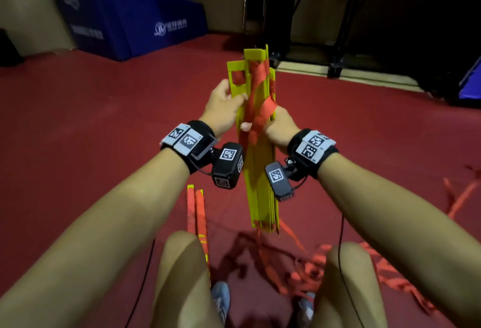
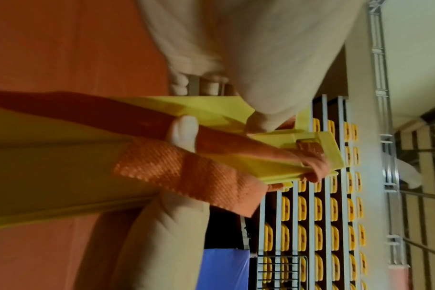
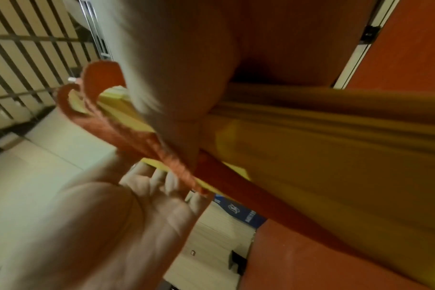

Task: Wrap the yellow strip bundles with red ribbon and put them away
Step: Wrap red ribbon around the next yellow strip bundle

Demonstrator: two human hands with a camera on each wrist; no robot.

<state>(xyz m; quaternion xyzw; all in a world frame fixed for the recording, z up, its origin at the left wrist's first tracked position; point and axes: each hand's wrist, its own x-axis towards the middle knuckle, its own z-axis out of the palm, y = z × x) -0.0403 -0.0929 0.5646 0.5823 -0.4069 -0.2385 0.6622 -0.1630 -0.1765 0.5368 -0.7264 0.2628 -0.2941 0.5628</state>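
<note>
1. Winding is judged to be the step in hand: the yellow strip bundle [image 1: 260, 171] is held upright between both hands, with the red ribbon [image 1: 256, 109] crossed over it just above the right fingers
2. The left hand [image 1: 221, 110] is curled round the bundle's edge, thumb against the ribbon; the right hand [image 1: 279, 127] is closed round bundle and ribbon together, its thumb pinning a turn
3. The ribbon should be drawn taut and each turn laid beside the last; the pinning thumb should be lifted only once the next turn is seated
4. The strip ends below the fingers look uneven and should be squared before the tail is tied
5. White lettering and a round logo are printed on the blue block [image 1: 156, 15] far beyond the fingertips; they are too blurred to be read
6. Square black-and-white code tags [image 1: 185, 138] are worn on both wrists; no other writing is legible
</note>
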